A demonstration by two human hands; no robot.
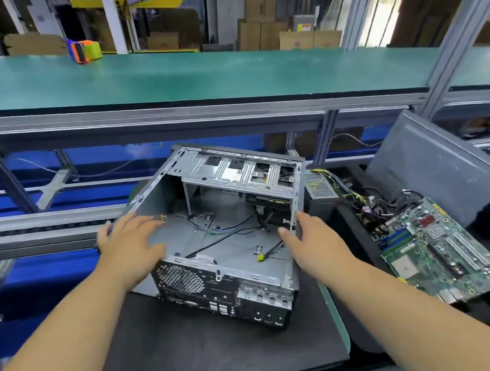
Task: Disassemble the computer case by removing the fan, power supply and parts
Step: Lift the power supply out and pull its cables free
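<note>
An open grey computer case [191, 174] lies on its side on the black mat, its perforated rear panel toward me. Loose black cables and a yellow-green connector [260, 257] lie on its bare floor. My left hand [130, 243] rests on the case's left wall edge with fingers spread and fairly straight. My right hand [310, 239] touches the case's right front edge, fingers extended along the metal. A green motherboard [438, 255] lies to the right. A grey power supply [320, 188] with its bundle of wires sits just behind the case's right side.
A grey side panel [438, 166] leans at the right behind the motherboard. The black mat [200, 360] covers the bench in front of me. A green conveyor belt [188, 73] runs across the back, with an orange and green object [83, 50] on it. Cardboard boxes stand beyond.
</note>
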